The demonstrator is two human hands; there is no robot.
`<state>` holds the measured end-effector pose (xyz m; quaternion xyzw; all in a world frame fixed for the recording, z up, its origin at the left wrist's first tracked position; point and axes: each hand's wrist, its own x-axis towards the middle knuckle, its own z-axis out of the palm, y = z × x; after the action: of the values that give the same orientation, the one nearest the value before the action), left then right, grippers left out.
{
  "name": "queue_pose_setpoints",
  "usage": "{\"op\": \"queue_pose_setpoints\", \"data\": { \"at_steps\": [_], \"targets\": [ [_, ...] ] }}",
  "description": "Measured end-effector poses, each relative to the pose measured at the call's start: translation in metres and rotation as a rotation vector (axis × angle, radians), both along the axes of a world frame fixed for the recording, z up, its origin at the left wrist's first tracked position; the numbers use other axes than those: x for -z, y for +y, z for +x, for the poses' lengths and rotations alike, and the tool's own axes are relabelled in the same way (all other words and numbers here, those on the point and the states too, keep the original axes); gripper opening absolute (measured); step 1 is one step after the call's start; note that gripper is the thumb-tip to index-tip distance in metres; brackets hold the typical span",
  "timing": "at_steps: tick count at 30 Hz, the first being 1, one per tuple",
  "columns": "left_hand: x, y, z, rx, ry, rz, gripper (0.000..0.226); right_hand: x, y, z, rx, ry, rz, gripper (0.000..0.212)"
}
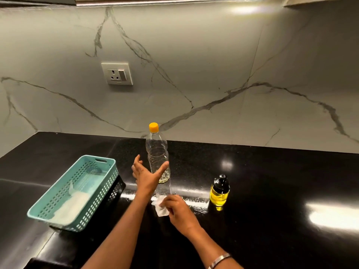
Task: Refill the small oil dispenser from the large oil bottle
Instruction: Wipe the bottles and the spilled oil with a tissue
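Note:
The large oil bottle [157, 152] stands upright on the black counter [272, 171], clear plastic with a yellow cap and only a little oil at its bottom. My left hand [146, 174] is spread open just in front of its lower part, thumb and fingers apart, not clasping it. My right hand [177, 209] pinches a white tissue [161, 207] against the counter below the bottle. The small oil dispenser [219, 190], with a black top and yellow oil inside, stands to the right of both hands.
A teal perforated basket [105, 183] holding white tissue lies at the left, near the counter's front edge. A marble backsplash with a wall socket [117, 73] rises behind the counter.

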<state>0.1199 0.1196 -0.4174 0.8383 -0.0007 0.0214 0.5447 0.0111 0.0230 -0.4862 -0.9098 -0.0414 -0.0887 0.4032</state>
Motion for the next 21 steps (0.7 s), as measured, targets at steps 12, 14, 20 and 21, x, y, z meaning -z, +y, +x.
{"op": "queue_pose_setpoints", "data": {
  "at_steps": [12, 14, 20, 21],
  "targets": [
    [0.034, -0.048, -0.101, -0.280, -0.021, -0.040, 0.031, -0.001, -0.066, -0.091, 0.218, -0.110, 0.042, 0.039],
    [0.035, -0.066, -0.115, -0.146, -0.038, -0.028, 0.032, -0.002, -0.083, -0.104, 0.278, -0.127, 0.060, 0.038],
    [0.045, -0.113, -0.140, 0.180, 0.039, -0.030, 0.052, -0.012, -0.131, -0.127, 0.475, -0.171, 0.106, 0.039],
    [0.045, -0.120, -0.142, 0.213, 0.063, -0.044, 0.057, -0.012, -0.138, -0.131, 0.503, -0.176, 0.118, 0.039]
  ]
}}
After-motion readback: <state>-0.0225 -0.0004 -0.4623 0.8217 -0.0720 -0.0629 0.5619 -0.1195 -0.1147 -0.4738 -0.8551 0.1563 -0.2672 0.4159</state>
